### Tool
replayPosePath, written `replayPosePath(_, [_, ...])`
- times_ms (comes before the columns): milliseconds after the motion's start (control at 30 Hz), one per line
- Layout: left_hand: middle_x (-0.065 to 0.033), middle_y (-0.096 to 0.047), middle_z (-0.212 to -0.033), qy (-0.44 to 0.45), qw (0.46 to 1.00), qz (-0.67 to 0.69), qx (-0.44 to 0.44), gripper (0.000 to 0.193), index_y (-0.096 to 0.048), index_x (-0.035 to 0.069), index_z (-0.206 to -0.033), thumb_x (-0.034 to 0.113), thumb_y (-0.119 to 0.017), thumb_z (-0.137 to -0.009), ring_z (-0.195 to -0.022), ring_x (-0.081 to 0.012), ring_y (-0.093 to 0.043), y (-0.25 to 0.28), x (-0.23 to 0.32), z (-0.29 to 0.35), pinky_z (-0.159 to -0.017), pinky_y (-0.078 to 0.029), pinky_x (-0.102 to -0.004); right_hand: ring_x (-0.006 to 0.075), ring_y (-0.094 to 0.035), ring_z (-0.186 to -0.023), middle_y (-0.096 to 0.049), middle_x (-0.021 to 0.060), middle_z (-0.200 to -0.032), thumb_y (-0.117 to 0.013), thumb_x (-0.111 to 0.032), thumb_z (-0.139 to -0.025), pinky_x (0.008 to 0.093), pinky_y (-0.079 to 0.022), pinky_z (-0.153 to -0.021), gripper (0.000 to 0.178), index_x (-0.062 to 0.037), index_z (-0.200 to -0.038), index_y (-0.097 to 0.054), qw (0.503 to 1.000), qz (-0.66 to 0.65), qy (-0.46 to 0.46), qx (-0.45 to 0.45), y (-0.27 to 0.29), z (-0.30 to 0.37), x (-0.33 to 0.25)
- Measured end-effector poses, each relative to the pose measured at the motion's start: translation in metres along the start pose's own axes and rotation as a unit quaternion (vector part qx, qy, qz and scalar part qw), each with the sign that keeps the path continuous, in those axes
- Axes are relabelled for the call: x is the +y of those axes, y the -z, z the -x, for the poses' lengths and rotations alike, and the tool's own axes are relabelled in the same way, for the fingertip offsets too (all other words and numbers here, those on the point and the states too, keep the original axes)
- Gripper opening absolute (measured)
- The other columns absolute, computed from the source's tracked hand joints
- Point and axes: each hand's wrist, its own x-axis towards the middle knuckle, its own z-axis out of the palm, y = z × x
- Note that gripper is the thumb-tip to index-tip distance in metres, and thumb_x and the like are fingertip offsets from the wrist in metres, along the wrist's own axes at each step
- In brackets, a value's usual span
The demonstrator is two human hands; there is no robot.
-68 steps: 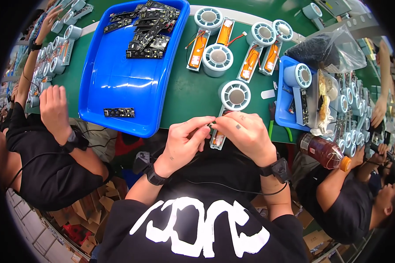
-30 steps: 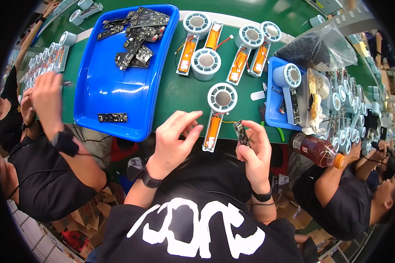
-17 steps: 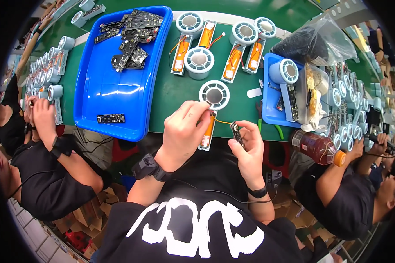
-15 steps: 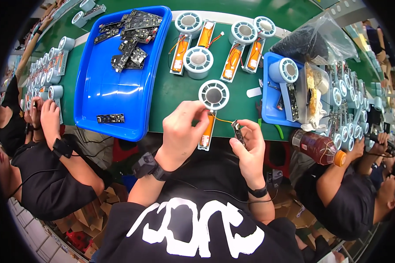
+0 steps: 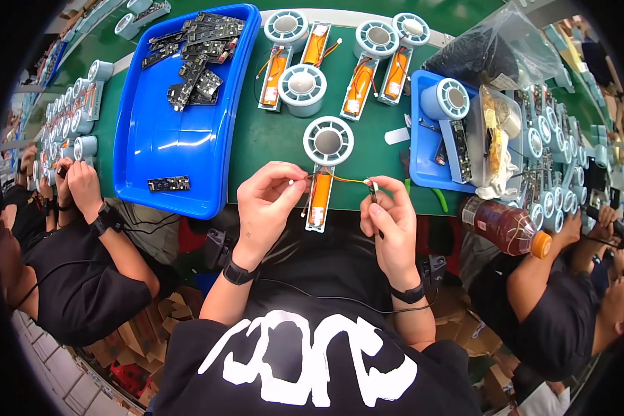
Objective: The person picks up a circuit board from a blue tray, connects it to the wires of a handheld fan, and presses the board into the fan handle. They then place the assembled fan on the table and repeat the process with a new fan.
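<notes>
Pale blue device [image 5: 319, 182] at the table's [image 5: 256, 149] near edge

From my far seat, I see its round slotted head [image 5: 328, 141], and an orange battery [image 5: 320, 191] in its handle [image 5: 315, 227]. The left hand [image 5: 262, 208] pinches a small white plug [image 5: 291, 182]; the right hand [image 5: 393, 225] pinches a dark board [image 5: 374, 191].

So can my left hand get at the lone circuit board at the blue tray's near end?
Probably yes: your left hand is right of the blue tray, and nothing covers the lone circuit board. That hand seems to pinch a small white connector, though, so it may need freeing.
</notes>
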Motion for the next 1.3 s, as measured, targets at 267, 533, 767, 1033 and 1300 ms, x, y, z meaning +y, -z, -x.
replayPosePath(267, [-0.0077,-0.066,-0.096,-0.088,0.996,-0.005,0.008,0.026,-0.069,-0.002,-0.104,-0.012,-0.075,-0.081,-0.088,-0.017,-0.068,-0.002,0.011,0.017,-0.077,-0.057,-0.029,0.0096,-0.047,-0.065,-0.06,0.0074,-0.085,-0.057,-0.007,-0.098,0.0225,-0.038,-0.061,0.037,-0.0029,-0.135,-0.05,1.0,0.011,-0.005,0.0,0.0,0.0,-0.002])
replayPosePath(533, [-0.0107,-0.068,-0.092,-0.308,0.874,-0.352,-0.131,0.029,-0.074,0.0,-0.101,-0.007,-0.082,-0.074,-0.079,-0.0219,-0.068,0.005,0.03,0.004,-0.066,-0.055,-0.0323,0.011,-0.051,-0.066,-0.063,0.0101,-0.088,-0.056,-0.01,-0.1,0.0232,-0.041,-0.062,0.038,-0.0033,-0.137,-0.048,1.0,0.007,0.008,-0.006,-0.003,-0.001,-0.003])
replayPosePath(767, [-0.0138,-0.072,-0.088,-0.271,0.929,-0.222,-0.123,0.025,-0.075,-0.001,-0.098,-0.01,-0.079,-0.075,-0.075,-0.0209,-0.07,-0.027,0.026,-0.017,-0.064,-0.055,-0.03,0.0127,-0.055,-0.067,-0.067,0.0149,-0.095,-0.053,-0.015,-0.105,0.0244,-0.045,-0.064,0.037,-0.0041,-0.139,-0.046,0.999,-0.02,0.033,-0.002,-0.006,-0.004,0.004])
replayPosePath(1033, [-0.0125,-0.075,-0.088,-0.119,0.957,-0.236,-0.121,0.014,-0.073,-0.001,-0.095,-0.005,-0.075,-0.082,-0.079,-0.0242,-0.074,-0.039,0.028,-0.01,-0.071,-0.059,-0.0295,0.01,-0.054,-0.067,-0.068,0.0129,-0.097,-0.051,-0.016,-0.107,0.0223,-0.046,-0.065,0.033,-0.0033,-0.138,-0.047,0.995,0.014,0.099,-0.015,-0.007,-0.007,0.013])
replayPosePath(1300, [-0.0093,-0.073,-0.084,-0.278,0.891,-0.349,-0.08,0.017,-0.073,0.001,-0.09,-0.006,-0.08,-0.076,-0.073,-0.0234,-0.068,-0.039,0.024,-0.014,-0.064,-0.053,-0.0313,0.0087,-0.055,-0.082,-0.064,0.0097,-0.113,-0.059,-0.007,-0.102,0.0227,-0.047,-0.072,0.035,-0.0031,-0.136,-0.052,0.983,0.101,0.156,-0.008,-0.009,-0.004,0.013])
